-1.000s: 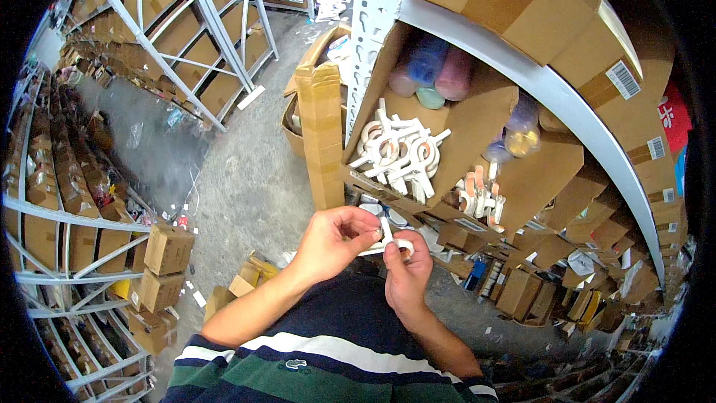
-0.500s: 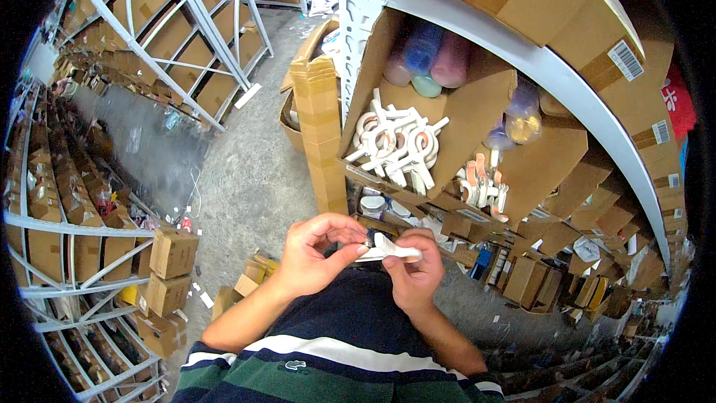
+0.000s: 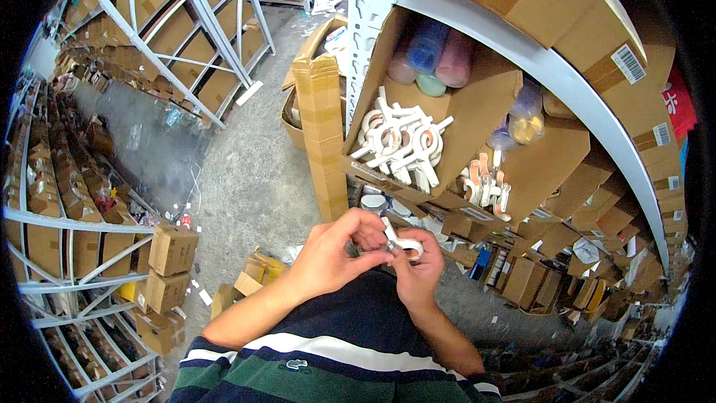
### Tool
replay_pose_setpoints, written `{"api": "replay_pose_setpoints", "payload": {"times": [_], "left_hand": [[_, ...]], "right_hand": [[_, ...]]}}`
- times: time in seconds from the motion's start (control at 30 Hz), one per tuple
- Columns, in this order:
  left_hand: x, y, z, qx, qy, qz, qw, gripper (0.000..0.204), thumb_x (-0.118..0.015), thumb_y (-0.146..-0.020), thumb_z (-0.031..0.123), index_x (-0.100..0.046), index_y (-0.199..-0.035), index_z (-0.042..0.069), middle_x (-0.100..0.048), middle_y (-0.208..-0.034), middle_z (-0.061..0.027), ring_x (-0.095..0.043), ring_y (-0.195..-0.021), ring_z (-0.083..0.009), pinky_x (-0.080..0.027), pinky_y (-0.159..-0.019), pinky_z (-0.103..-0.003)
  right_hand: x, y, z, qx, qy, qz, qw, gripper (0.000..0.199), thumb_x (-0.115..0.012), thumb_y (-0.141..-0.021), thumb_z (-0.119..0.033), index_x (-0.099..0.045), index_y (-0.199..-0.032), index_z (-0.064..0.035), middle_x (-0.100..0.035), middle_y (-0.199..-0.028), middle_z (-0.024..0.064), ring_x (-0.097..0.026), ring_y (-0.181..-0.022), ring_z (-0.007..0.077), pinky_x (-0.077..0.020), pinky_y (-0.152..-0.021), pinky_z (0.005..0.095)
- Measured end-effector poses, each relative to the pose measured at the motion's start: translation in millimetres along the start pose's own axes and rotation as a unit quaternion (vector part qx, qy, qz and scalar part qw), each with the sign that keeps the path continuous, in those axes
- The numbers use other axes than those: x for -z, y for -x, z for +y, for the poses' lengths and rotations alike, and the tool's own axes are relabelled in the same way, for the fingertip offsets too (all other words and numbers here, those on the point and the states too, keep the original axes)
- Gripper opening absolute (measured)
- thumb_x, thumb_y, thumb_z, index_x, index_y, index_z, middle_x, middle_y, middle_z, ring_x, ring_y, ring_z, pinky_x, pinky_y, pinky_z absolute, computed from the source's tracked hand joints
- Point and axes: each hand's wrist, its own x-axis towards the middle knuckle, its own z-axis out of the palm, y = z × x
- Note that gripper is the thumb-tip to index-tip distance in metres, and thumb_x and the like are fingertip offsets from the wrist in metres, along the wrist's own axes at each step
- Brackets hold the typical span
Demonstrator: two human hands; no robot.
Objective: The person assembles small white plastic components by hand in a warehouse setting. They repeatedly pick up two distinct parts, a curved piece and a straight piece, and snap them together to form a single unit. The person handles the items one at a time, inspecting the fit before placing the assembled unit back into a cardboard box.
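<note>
A white spring clip [image 3: 408, 245] with an orange-brown lining in its round jaw is held between my hands, in front of my dark shirt. My right hand [image 3: 418, 272] has its fingers wrapped round the jaw side, the thumb pressing near the middle. My left hand [image 3: 339, 254] is curled at the clip's other side, thumb and fingertips pinched against its handle end. Whatever small part lies between the left fingertips is hidden. Just beyond, an open carton [image 3: 462, 123] on the shelf holds a heap of similar white clips [image 3: 403, 138].
Wrapped rolls [image 3: 426, 45] in blue, pink and green lie behind the heap. More clips [image 3: 486, 183] sit in the neighbouring carton. A tall taped cardboard piece [image 3: 322, 134] stands left of the shelf post [image 3: 367, 22]. Stacked cartons [image 3: 171, 250] are by the left racks.
The clip has turned in my hands, its handle now pointing up and its jaw ring showing. My left hand has shifted slightly right, and the right thumb has moved onto the clip's middle.
</note>
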Motion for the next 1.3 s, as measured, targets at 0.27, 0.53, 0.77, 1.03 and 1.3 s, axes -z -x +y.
{"api": "replay_pose_setpoints", "payload": {"times": [0.27, 0.53, 0.77, 1.03, 1.3], "left_hand": [[4, 1, -6, 0.041, 0.019, -0.008, 0.999, 0.026, -0.08, -0.074, 0.004, -0.061, -0.091, 0.002, -0.067, -0.081, -0.004, -0.064, -0.074, -0.0099, -0.053, -0.068, -0.025], [4, 2, -7, 0.099, 0.267, 0.07, 0.956, 0.021, -0.073, -0.079, -0.003, -0.065, -0.099, -0.004, -0.069, -0.09, -0.0099, -0.067, -0.078, -0.0139, -0.055, -0.071, -0.026], [10, 4, -14, 0.076, 0.222, 0.062, 0.97, 0.012, -0.07, -0.084, 0.001, -0.067, -0.095, -0.002, -0.069, -0.09, -0.0063, -0.065, -0.082, -0.0116, -0.053, -0.076, -0.026], [13, 6, 16, -0.041, -0.102, 0.055, 0.992, 0.011, -0.071, -0.078, 0.003, -0.063, -0.085, 0.0, -0.066, -0.082, -0.0101, -0.066, -0.075, -0.0206, -0.051, -0.068, -0.031], [15, 3, 27, -0.068, -0.153, 0.008, 0.986, 0.009, -0.067, -0.079, 0.004, -0.062, -0.086, 0.0, -0.064, -0.081, -0.0142, -0.064, -0.076, -0.0322, -0.05, -0.069, -0.038]], "right_hand": [[-1, -2, -10, 0.056, 0.082, -0.027, 0.995, 0.024, -0.069, -0.083, -0.002, -0.056, -0.103, -0.0004, -0.06, -0.099, 0.0073, -0.057, -0.087, 0.0121, -0.0469, -0.079, 0.0259], [7, -1, -1, -0.054, -0.082, -0.01, 0.995, 0.028, -0.074, -0.079, -0.002, -0.058, -0.102, -0.0011, -0.062, -0.101, 0.0069, -0.06, -0.081, 0.0111, -0.0489, -0.07, 0.0228], [8, -3, -2, 0.031, -0.052, -0.044, 0.997, 0.025, -0.069, -0.083, -0.002, -0.053, -0.104, 0.0001, -0.059, -0.101, 0.012, -0.059, -0.082, 0.015, -0.0499, -0.069, 0.0269], [8, -3, -15, 0.055, -0.033, -0.048, 0.997, 0.025, -0.071, -0.082, -0.003, -0.055, -0.101, -0.0012, -0.059, -0.104, 0.0112, -0.057, -0.094, 0.0158, -0.0463, -0.081, 0.0275], [11, -3, -14, 0.058, -0.025, -0.044, 0.997, 0.024, -0.071, -0.079, 0.001, -0.058, -0.099, -0.0014, -0.061, -0.102, 0.0096, -0.059, -0.094, 0.0156, -0.0475, -0.082, 0.0284]]}}
